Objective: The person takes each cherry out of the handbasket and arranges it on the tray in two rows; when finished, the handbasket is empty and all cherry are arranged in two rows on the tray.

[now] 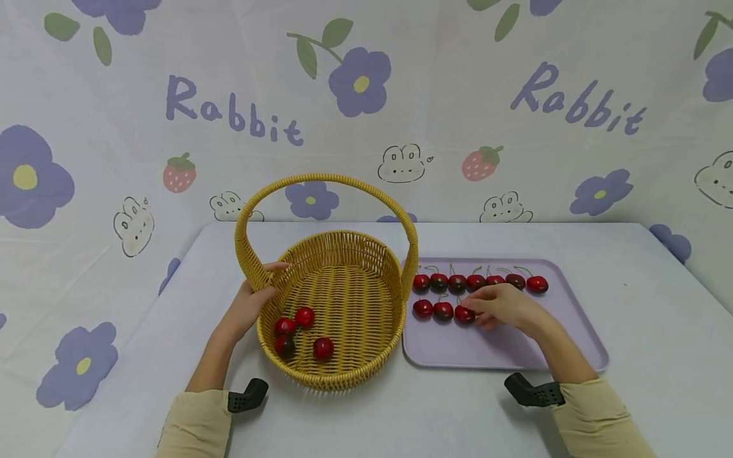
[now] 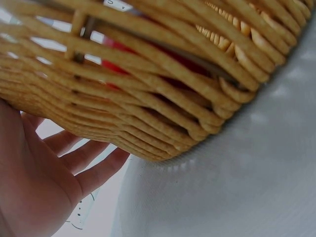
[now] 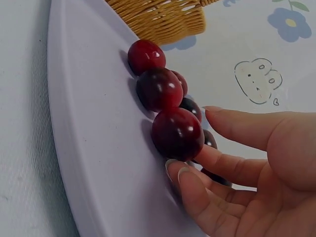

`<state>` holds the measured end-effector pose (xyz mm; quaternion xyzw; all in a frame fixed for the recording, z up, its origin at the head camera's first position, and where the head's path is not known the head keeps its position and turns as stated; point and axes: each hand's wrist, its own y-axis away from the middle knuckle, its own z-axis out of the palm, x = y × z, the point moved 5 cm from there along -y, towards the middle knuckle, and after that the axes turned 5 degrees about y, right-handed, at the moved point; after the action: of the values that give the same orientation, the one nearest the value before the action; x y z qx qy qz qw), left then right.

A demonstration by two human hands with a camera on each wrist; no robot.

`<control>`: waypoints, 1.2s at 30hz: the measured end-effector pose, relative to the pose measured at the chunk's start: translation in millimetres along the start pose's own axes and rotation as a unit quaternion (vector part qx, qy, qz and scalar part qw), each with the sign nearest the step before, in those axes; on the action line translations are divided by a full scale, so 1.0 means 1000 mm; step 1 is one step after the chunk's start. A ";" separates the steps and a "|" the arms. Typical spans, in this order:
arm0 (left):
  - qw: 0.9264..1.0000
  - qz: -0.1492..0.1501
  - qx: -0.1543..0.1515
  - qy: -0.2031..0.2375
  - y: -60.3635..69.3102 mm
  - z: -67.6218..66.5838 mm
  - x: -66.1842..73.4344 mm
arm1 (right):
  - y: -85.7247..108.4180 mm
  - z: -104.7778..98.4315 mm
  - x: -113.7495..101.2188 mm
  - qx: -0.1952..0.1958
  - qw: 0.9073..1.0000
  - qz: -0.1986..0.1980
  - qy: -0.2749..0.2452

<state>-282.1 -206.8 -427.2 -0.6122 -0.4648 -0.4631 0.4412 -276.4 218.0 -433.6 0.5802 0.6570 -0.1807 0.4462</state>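
At the left side of a yellow woven basket (image 1: 366, 299), my left hand (image 1: 252, 304) grips the rim beside the handle's base. Its fingers (image 2: 98, 165) lie along the basket's outer wall in the left wrist view. Several cherries, among them one cherry (image 1: 323, 348), lie in the basket's near left part. My right hand (image 1: 506, 308) is over the lilac tray (image 1: 458, 353), thumb and fingers around the rightmost cherry (image 3: 177, 134) of the near row. Two more cherries stand left of it, including a red cherry (image 1: 422, 309). Behind runs a longer row of stemmed cherries (image 1: 537, 284).
The basket's tall arched handle (image 1: 326, 178) rises above its middle. Basket and tray stand side by side on a white table (image 1: 647, 280). A printed cloth (image 1: 435, 83) with flowers and rabbits hangs behind. Black wrist mounts (image 1: 249, 395) sit on both sleeves.
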 end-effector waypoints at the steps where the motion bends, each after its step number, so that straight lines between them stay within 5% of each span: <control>1: 1.000 0.000 0.000 0.000 0.000 0.000 0.000 | 0.000 0.000 0.000 -0.002 1.000 -0.004 -0.002; 9: 1.000 0.002 0.000 0.002 0.000 0.000 0.002 | 0.007 -0.016 -0.001 -0.007 1.000 -0.021 0.002; 19: 1.000 0.001 0.001 0.005 0.000 0.000 0.001 | 0.017 -0.028 -0.012 -0.064 0.990 -0.089 -0.090; 27: 1.000 0.002 0.002 0.005 0.000 -0.001 0.000 | 0.021 -0.021 -0.031 -0.139 0.946 -0.187 -0.226; 36: 1.000 0.003 0.001 0.004 0.000 0.000 0.001 | 0.032 -0.004 -0.065 -0.167 0.904 -0.294 -0.261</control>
<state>-282.4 -206.7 -426.5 -0.6116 -0.4615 -0.4636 0.4450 -252.9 190.9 -370.7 0.2097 0.6783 -0.3359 0.6190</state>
